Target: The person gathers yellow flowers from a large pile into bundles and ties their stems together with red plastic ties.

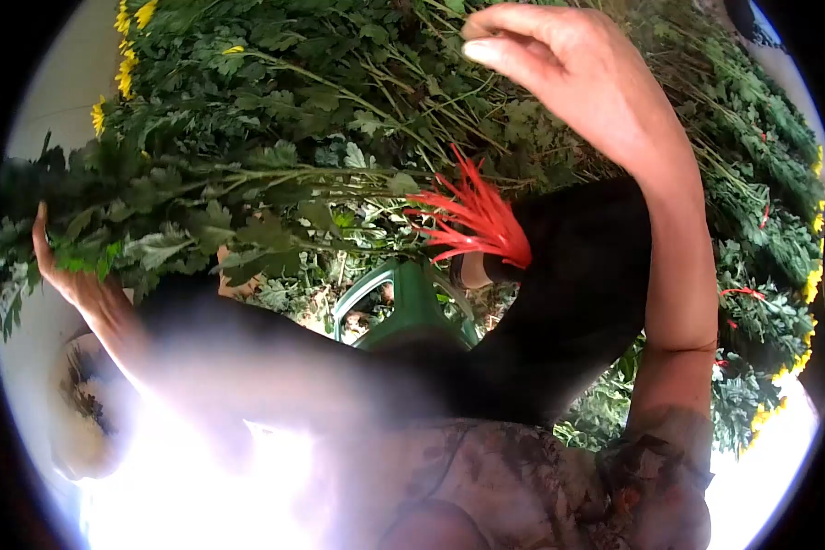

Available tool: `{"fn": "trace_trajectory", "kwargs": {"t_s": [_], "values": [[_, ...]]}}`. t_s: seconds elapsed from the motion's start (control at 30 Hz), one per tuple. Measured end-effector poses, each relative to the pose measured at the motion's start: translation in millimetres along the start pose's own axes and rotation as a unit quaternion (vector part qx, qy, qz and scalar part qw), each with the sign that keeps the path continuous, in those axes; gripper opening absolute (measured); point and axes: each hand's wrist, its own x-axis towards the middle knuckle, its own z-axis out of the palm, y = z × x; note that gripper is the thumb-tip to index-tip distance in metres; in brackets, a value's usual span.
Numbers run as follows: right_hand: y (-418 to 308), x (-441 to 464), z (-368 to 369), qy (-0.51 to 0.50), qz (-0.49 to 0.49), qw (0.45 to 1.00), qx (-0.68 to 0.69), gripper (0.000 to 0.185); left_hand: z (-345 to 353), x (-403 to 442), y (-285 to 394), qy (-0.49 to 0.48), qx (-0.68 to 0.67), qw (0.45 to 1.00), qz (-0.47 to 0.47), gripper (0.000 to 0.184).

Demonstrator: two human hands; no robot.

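I see the stem bunch (192, 225) beyond & left of the green stool (399, 307), long axis approx. L–R, leafy end L, bare ends twd red strips (481, 220); L hand (87, 289) under it, grip can't tell; R hand (582, 78) beyond stool, fingers curled, pinch can't tell; stem pile (339, 78) crowds far edge; gap above stool.

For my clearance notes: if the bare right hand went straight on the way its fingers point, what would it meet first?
Probably the heap of long green leafy stems just left of the right hand in the picture; height above them is unclear, so it might pass over.
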Motion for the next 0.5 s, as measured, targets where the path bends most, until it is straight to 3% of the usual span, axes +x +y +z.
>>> {"fn": "trace_trajectory", "kwargs": {"t_s": [0.13, 0.2, 0.23, 0.27, 0.37, 0.4, 0.5], "values": [[38, -1, 1, -0.007, 0.053, 0.998, -0.015, 0.028, -7, 4, 2, -0.021, -0.049, 0.999, -0.005, 0.039], [76, -1, 20, 0.089, -0.015, 0.996, -0.011, 0.033, -17, 10, 2, -0.041, -0.07, 0.997, -0.019, 0.036], [86, -5, 22, 0.09, -0.019, 0.996, -0.017, 0.033, -25, 16, 3, -0.061, -0.086, 0.994, -0.031, 0.033], [94, -6, 26, 0.066, 0.016, 0.996, -0.052, 0.035, -43, 38, -3, -0.104, -0.126, 0.985, -0.054, 0.031], [101, -21, 44, -0.023, 0.097, 0.992, -0.08, 0.045, -60, 49, -10, -0.058, -0.162, 0.984, -0.051, 0.029], [97, -26, 55, -0.094, 0.158, 0.983, -0.004, 0.043, -54, 36, -7, -0.025, -0.159, 0.987, -0.021, 0.027], [92, -42, 108, -0.296, 0.157, 0.941, 0.048, 0.039, -62, 35, -15, -0.042, -0.143, 0.989, 0.015, 0.027]]}}
